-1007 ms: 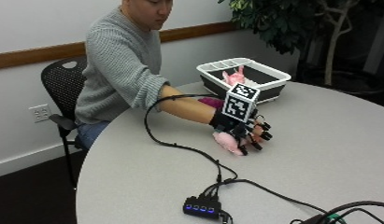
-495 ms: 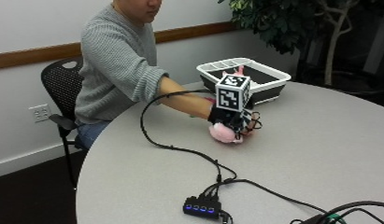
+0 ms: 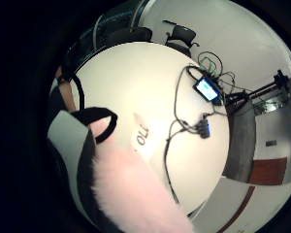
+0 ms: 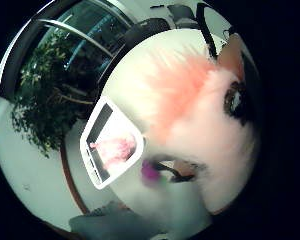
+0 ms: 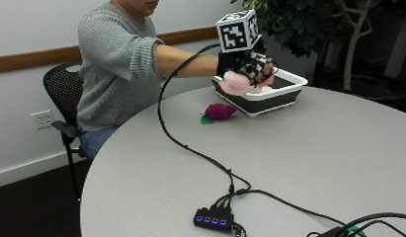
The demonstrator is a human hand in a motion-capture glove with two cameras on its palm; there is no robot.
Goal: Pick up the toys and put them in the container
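Moved since earlier frame: gloved right hand [image 5: 247, 69], grip curled round pink plush toy [image 5: 232, 82], lifted off counter [image 5: 334, 148] to above container [image 5: 281, 97] rim. Inside container: one pink toy [image 4: 114, 149]. Outstanding: purple toy [image 5: 219, 111], on counter just beside container.

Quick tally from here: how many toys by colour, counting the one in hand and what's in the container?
Pink plush toys: 2, one held in the gloved right hand as pink toy, one in the container as pink toy inside.
Purple toy on the table: 1.
Total: 3.
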